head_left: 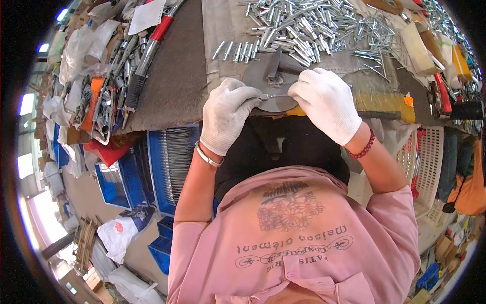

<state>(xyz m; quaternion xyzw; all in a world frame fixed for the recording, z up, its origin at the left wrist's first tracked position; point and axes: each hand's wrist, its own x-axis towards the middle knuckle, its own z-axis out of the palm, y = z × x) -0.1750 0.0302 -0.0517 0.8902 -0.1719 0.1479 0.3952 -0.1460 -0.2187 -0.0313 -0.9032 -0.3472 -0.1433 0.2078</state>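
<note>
Evidently this is fine fingertip work, with both gloved hands meeting over a round grey plate (254,76) near the front edge of the desk (169,83). The small metal pin (276,96) lies lengthwise between them, just above the plate's near part in this view. The left hand (226,114) pinches its left end between thumb and forefinger; the right hand (326,101) appears to grip the other end with bunched fingertips, though the glove hides the exact contact.

Done well, this calls for a light, steady pinch, with both ends in one line so that nothing skews. Any turning or pushing should probably come from one hand while the other merely steadies, since glove fabric may slip on smooth metal. Working low over the plate seems wise: a dropped piece would land close by. The dark hammer-like tool (272,63) lies just beyond the fingers, so the knuckles should stay clear of it. Farther off, the short row of pins (238,51) sits apart from the loose heap (298,30), a separation worth preserving.
</note>
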